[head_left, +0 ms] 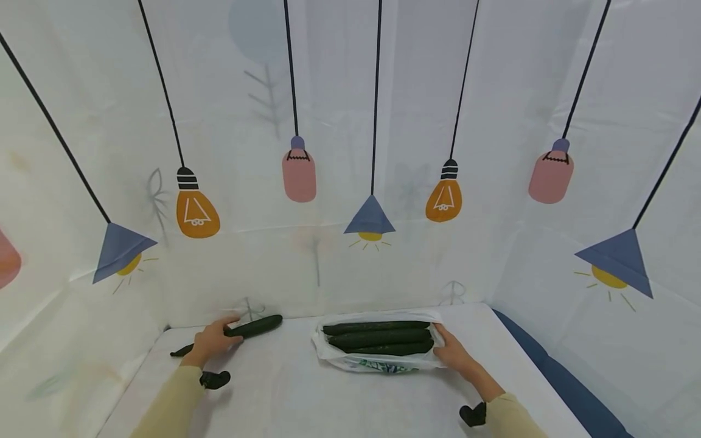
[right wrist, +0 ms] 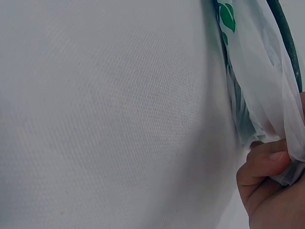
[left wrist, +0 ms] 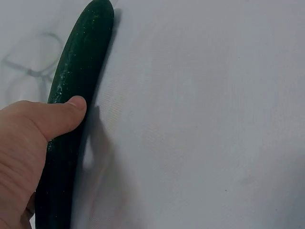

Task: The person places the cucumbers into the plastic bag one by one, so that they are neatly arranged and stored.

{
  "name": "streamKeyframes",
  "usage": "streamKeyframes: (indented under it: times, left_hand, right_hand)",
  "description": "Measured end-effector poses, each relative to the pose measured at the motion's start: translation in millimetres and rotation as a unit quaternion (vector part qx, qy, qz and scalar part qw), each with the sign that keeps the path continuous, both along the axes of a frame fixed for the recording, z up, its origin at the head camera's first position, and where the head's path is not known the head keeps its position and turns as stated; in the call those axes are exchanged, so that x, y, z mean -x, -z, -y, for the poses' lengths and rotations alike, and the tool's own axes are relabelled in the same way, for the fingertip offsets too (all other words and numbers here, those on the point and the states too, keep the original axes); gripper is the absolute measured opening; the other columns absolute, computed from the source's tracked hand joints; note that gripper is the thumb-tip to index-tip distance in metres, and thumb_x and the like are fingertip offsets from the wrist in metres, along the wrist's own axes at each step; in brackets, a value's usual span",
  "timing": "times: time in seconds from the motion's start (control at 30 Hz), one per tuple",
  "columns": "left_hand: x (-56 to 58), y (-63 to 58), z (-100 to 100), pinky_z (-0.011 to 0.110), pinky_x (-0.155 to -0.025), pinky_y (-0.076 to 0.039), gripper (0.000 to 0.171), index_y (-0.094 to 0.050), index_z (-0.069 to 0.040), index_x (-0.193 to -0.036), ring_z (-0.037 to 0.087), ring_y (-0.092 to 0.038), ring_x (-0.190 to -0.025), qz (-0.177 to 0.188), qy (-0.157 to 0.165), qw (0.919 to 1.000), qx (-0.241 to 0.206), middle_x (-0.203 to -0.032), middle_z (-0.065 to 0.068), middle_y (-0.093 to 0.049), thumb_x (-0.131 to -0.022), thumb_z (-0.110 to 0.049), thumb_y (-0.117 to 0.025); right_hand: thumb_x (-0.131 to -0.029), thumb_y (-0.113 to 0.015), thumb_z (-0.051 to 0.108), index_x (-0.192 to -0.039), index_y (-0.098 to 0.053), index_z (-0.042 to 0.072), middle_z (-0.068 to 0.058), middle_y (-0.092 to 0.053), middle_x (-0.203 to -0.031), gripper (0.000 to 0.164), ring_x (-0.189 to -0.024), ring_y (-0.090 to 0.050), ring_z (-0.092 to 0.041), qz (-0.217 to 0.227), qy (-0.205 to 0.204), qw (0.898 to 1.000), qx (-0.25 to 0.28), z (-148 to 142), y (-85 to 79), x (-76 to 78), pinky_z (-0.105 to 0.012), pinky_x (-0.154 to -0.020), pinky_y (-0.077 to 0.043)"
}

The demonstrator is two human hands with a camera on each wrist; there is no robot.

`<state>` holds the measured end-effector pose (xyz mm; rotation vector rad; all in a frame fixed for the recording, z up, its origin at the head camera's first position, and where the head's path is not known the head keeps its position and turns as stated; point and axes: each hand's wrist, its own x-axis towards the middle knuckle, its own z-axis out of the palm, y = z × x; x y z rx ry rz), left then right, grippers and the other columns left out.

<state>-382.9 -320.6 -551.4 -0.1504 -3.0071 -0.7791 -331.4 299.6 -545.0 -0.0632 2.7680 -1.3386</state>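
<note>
A long dark green cucumber (head_left: 257, 327) lies at the back left of the white table, its thin end pointing toward the left edge. My left hand (head_left: 215, 342) grips it around the middle; in the left wrist view the thumb lies across the cucumber (left wrist: 78, 62). Right of centre is a white plastic bag (head_left: 342, 361) with green print, open at the top. Several cucumbers (head_left: 378, 339) lie side by side inside it. My right hand (head_left: 454, 353) holds the bag's right end, and the right wrist view shows curled fingers (right wrist: 267, 164) pinching the gathered plastic.
White fabric walls (head_left: 356, 267) printed with hanging lamps and bulbs enclose the table (head_left: 285, 389) at the back and both sides. Beyond the table's right edge lies something dark blue (head_left: 553, 371). Black straps (head_left: 215, 379) sit on both wrists.
</note>
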Motion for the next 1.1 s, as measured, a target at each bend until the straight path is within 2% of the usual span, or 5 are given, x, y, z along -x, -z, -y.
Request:
streamKeyframes:
  times: [0.23, 0.3, 0.47, 0.73, 1.1]
  left_hand:
    - [-8.6, 7.8, -5, 0.062, -0.089, -0.04, 0.05, -0.061, -0.006, -0.13, 0.042, -0.056, -0.108, -0.015, 0.045, 0.9989, 0.0, -0.116, 0.021, -0.06, -0.085, -0.024, -0.076]
    - [-12.6, 5.7, -8, 0.06, -0.09, -0.041, 0.049, -0.06, -0.004, -0.13, 0.043, -0.055, -0.109, -0.02, 0.065, 0.9977, 0.0, -0.117, 0.022, -0.059, -0.086, -0.022, -0.075]
    - [-24.1, -2.0, -17, 0.06, -0.093, -0.039, 0.049, -0.057, -0.002, -0.132, 0.046, -0.052, -0.114, -0.027, 0.082, 0.9962, -0.009, -0.122, 0.025, -0.058, -0.089, -0.021, -0.071]
    - [-34.5, 0.2, -26, 0.056, -0.088, -0.043, 0.046, -0.056, -0.009, -0.131, 0.035, -0.057, -0.104, -0.029, 0.067, 0.9973, -0.004, -0.112, 0.016, -0.06, -0.091, -0.026, -0.07]
    - [-35.5, 3.4, -38, 0.055, -0.09, -0.042, 0.045, -0.056, -0.017, -0.133, 0.031, -0.056, -0.104, -0.045, 0.067, 0.9965, -0.022, -0.114, 0.011, -0.059, -0.091, -0.027, -0.07]
  right_hand:
    - [-0.083, -0.05, -0.007, -0.153, -0.017, -0.004, -0.029, -0.018, -0.154, 0.077, -0.14, -0.014, -0.047, -0.003, -0.009, 1.0, -0.003, 1, -3.2, -2.9, -0.062, -0.108, -0.018]
    - [-0.083, -0.05, -0.007, -0.153, -0.017, -0.004, -0.029, -0.017, -0.154, 0.078, -0.14, -0.014, -0.047, -0.005, -0.01, 1.0, -0.004, 1, -4.5, -3.0, -0.061, -0.109, -0.018]
    - [-0.082, -0.05, -0.006, -0.153, -0.016, -0.004, -0.029, -0.016, -0.154, 0.078, -0.14, -0.013, -0.047, -0.003, -0.013, 1.0, 0.001, 1, -6.6, -2.3, -0.061, -0.109, -0.017]
    - [-0.084, -0.049, -0.004, -0.152, -0.015, -0.006, -0.03, -0.015, -0.154, 0.076, -0.14, -0.012, -0.048, -0.001, -0.017, 1.0, -0.005, 1, -4.5, -1.2, -0.061, -0.109, -0.017]
    - [-0.083, -0.05, -0.005, -0.153, -0.014, -0.005, -0.031, -0.015, -0.154, 0.079, -0.14, -0.013, -0.048, -0.009, -0.017, 1.0, -0.004, 1, -4.8, 2.0, -0.06, -0.11, -0.016]
